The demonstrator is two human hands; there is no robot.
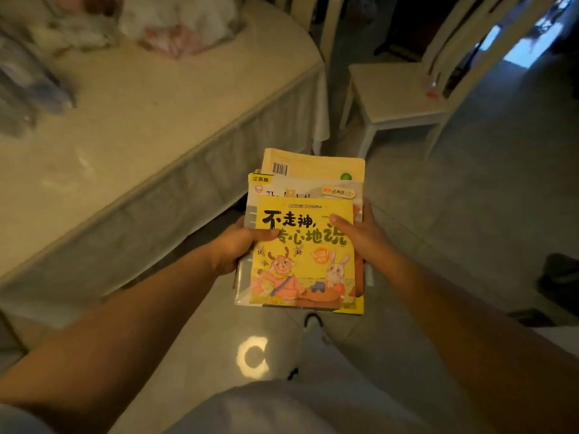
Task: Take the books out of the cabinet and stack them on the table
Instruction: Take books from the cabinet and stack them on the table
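Several thin paperbacks, book stack [305, 242], carried above floor beside bench [125, 120]. Left hand [233, 249] and right hand [363, 236] clamp side edges, thumbs on top. Glossy covers, likely slippery; support underneath.

I hold the books [305, 233] between my hands, above the floor [470, 214]; the counter [125, 136] lies left, a chair [398, 95] ahead.

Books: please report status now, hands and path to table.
Both hands grip the stack of books, left hand and right hand at its sides. Stack over floor, table to the left. Nothing between.
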